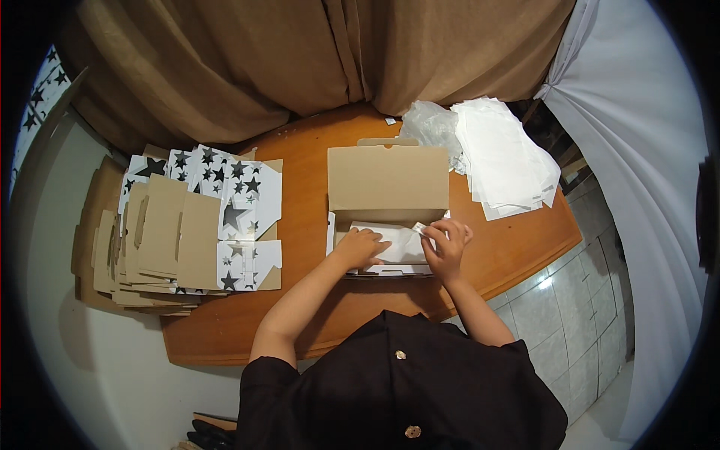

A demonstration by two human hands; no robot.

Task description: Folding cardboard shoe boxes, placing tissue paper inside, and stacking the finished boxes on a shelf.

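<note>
An open cardboard box (388, 178) stands in the middle of the table, its brown lid raised at the far side. White paper (397, 238) lies inside it. Over the box's left part, my left hand (361, 248) rests with fingers stretched out on the paper, gripping nothing. At the right end, my right hand (445, 244) has thumb and fingers closed on a raised corner of the white paper. The box floor is mostly hidden by the paper and my hands.
Flattened boxes (199, 225), brown and white with dark stars, are stacked at the left of the wooden table (300, 322). At the back right lie a crumpled clear plastic bag (431, 124) and a pile of white paper sheets (506, 154). Brown curtains (225, 67) hang behind.
</note>
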